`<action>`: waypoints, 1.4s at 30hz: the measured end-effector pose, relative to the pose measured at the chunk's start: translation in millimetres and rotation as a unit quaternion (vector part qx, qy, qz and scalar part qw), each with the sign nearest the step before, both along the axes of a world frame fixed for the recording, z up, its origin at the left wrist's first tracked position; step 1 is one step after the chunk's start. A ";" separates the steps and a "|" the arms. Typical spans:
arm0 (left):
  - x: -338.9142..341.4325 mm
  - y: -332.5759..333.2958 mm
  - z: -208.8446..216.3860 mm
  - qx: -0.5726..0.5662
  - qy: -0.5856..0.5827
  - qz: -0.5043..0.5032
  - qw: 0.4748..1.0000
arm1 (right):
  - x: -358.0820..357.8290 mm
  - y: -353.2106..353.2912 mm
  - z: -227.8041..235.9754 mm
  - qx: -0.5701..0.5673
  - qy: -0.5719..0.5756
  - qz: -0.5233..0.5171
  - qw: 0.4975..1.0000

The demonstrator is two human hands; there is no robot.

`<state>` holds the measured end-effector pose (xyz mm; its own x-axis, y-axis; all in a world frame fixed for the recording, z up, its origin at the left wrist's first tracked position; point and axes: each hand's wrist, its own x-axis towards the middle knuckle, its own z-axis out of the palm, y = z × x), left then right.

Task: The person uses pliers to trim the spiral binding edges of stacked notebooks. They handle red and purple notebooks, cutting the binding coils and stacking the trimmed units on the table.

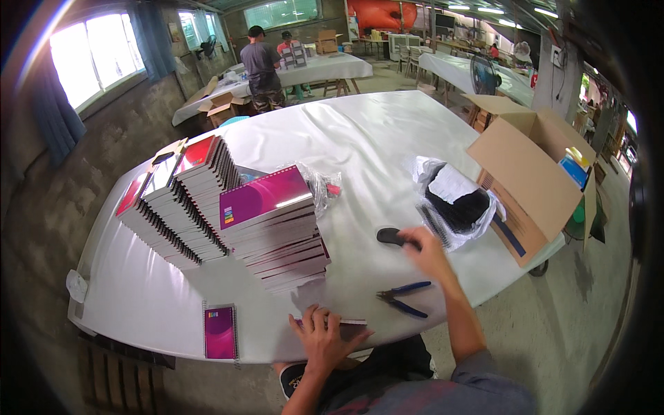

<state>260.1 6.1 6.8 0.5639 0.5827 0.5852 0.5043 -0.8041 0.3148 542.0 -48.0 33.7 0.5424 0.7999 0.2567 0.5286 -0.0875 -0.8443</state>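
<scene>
Person is standing at the near edge of the white table (360, 138), working spiral notebooks. Left hand (324, 337) is lying flat, fingers spread apart, pressing down on a notebook (346, 324) at the table's near edge. Right hand (427, 250) is reaching further in on the table, blurred; fingers are seeming to close on a small black oval object (389, 236), but whether they are clamping it I cannot tell. Blue-handled pliers (403, 297) are lying on the table between the two hands, untouched.

Progress, judging by what is lying around: a lot looks done. Tall stack of magenta-cover notebooks (277, 228) is sitting left of the hands on the table, with slanted stacks of red and dark notebooks (176, 207) leaning beside it. One single magenta notebook (220, 332) is lying alone at the table's near-left edge. What is left seems to be the one under the left hand, plus whatever loose supply remains.

Containers: clear plastic bag (453, 200) at the table's right side is lying open, holding black spiral bindings and white sheets. Open cardboard box (536, 173) at the table's right end is showing something blue and yellow inside; contents otherwise hidden. Crumpled plastic wrap (319, 183) is sitting behind the magenta stack.
</scene>
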 end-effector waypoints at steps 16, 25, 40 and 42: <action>19.6 1.9 -5.5 0.046 -0.078 0.055 0.994 | 125.8 15.1 -5.4 -0.295 -0.292 -0.185 0.891; 22.7 2.0 -8.3 0.037 -0.094 0.083 0.991 | 5.4 -8.8 58.0 -0.134 -0.319 0.021 0.938; 21.7 1.7 -14.9 0.026 -0.082 0.083 0.993 | -91.9 -27.8 14.0 -0.009 -0.038 0.214 0.976; 21.9 1.4 -15.4 0.026 -0.083 0.086 0.993 | -91.9 -27.4 15.4 -0.013 0.016 0.222 0.975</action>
<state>282.0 7.5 -8.6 0.3522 0.6286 0.6934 0.5793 -0.7283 0.3660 450.1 -75.4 49.0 0.1491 0.9636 0.2221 0.4923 0.1225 -0.8618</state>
